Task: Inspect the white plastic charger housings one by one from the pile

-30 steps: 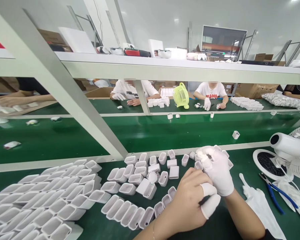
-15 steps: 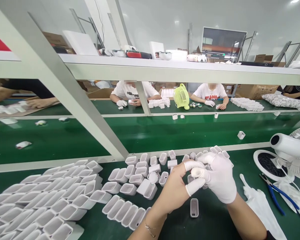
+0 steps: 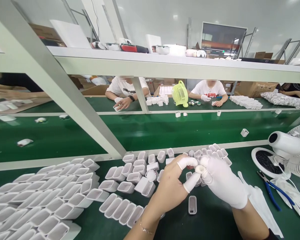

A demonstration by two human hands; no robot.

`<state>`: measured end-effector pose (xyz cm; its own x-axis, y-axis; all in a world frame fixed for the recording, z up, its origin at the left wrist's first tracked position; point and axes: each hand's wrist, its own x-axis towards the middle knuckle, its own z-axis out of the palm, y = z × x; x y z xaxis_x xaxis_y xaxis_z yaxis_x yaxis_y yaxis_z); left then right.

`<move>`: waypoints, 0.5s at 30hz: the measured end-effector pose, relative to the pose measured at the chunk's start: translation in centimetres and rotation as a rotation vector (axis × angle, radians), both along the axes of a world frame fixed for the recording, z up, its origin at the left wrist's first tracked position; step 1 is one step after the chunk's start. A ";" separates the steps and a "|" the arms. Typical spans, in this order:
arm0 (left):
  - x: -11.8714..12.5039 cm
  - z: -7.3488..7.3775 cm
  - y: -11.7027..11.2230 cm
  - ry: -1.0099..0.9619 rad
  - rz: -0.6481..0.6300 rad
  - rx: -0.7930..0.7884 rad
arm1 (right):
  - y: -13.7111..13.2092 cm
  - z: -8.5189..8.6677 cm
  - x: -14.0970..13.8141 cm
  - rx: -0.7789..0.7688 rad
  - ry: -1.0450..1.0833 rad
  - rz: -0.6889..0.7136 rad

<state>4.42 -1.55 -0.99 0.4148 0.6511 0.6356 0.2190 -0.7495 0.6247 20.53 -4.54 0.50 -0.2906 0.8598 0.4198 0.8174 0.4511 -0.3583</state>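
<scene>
Blue-handled pliers (image 3: 271,195) lie beside a white fan (image 3: 286,145) (a yellow fan (image 3: 180,94) stands opposite).

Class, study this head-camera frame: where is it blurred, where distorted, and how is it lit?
Head view: the wide lens bows the shelf beam and slants the post; the white piece on the left of the belt is smeared, while the left hand and gloved right hand are sharp; light is even and overhead, shadows faint.

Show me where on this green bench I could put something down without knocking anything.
Bare mat lies around the lone shell, just nearer the person than the left hand and right hand, and between the shell rows and the fan base. The belt behind is mostly bare. Crowded: the shell pile left of the hands.
</scene>
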 end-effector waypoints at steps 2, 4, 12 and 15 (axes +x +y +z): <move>0.2 -0.2 0.0 -0.043 0.039 0.072 | 0.1 -0.1 0.0 0.037 0.060 -0.072; 0.4 -0.4 0.0 -0.113 0.097 0.167 | 0.2 -0.5 0.0 0.119 0.109 -0.193; 2.0 -1.6 -0.1 -0.371 -0.411 -0.517 | 0.6 -2.4 -0.8 0.026 0.731 -0.021; 2.5 -2.1 -0.2 -0.443 -0.539 -0.576 | 0.6 -3.0 -1.3 -0.107 0.874 0.090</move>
<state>6.87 -1.73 -3.08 0.5504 0.7061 0.4455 -0.4212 -0.2258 0.8784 19.27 -3.91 -2.53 0.0278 0.8965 0.4421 0.1947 0.4289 -0.8821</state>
